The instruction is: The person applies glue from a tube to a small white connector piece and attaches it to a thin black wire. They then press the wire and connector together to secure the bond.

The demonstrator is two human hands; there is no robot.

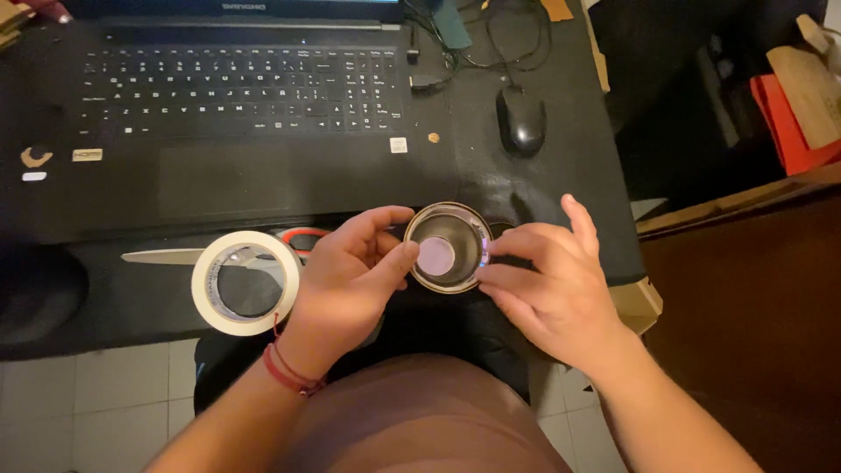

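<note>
So from the head cam, both hands are holding a small round metal cup [447, 247] over the near edge of the black desk [561, 175], right above the person's lap. The left hand [346, 271] is gripping it from the left side, thumb and fingers curled narrow around the rim, and there's a red string bracelet [289, 372] sitting on that wrist. The right hand [552, 280] is pinching the opposite side of the rim, with its fingertips [495, 250] touching the edge and the little finger sticking up loose. The cup is opening up toward the camera, shiny inside, with a pale round patch showing at the bottom. Just beside the left hand, a roll of white masking tape [245, 282] is lying flat on the desk, and behind it a pair of scissors [175, 256] with red-orange handles is poking out, blades pointing left. Further back an open black laptop [236, 96] is taking up most of the desk, with a black mouse [521, 118] sitting off to its right and some cables [499, 44] tangling near the top edge.
</note>
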